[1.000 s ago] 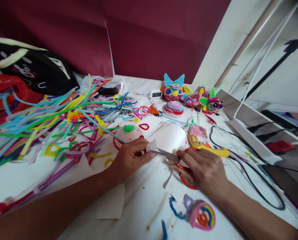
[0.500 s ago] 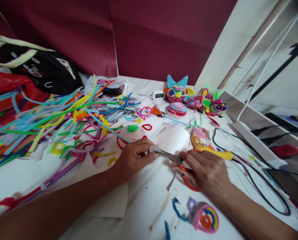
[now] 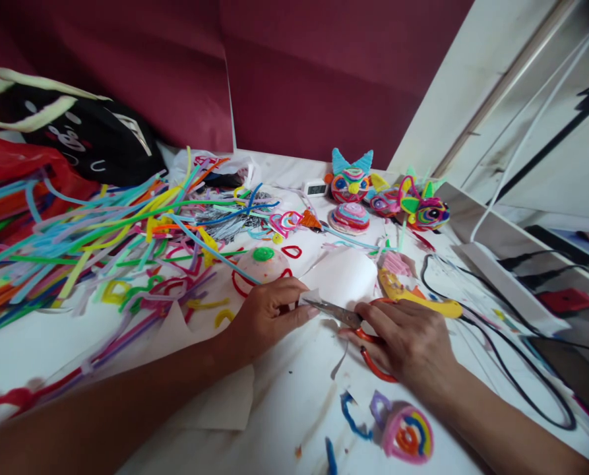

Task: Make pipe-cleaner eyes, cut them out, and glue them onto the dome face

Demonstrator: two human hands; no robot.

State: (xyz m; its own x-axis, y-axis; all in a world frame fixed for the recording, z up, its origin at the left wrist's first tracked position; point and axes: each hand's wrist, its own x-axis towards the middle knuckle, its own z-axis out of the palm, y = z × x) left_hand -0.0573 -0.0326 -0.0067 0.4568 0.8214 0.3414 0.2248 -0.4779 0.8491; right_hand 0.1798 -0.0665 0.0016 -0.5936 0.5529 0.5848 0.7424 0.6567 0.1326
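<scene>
My left hand pinches the near edge of a white sheet of paper that lies on the white table. My right hand is closed round the orange handles of a pair of scissors. The metal blades point left and meet the paper's corner right beside my left fingertips. A white dome with a green button sits just behind my left hand.
A big heap of coloured pipe cleaners covers the left side, with a black bag behind it. Pipe-cleaner figures stand at the back. A yellow glue gun and black cable lie to the right. A rainbow coil lies near me.
The view has shifted slightly. Both hands stay on the paper and scissors, with the blades still at the paper's corner.
</scene>
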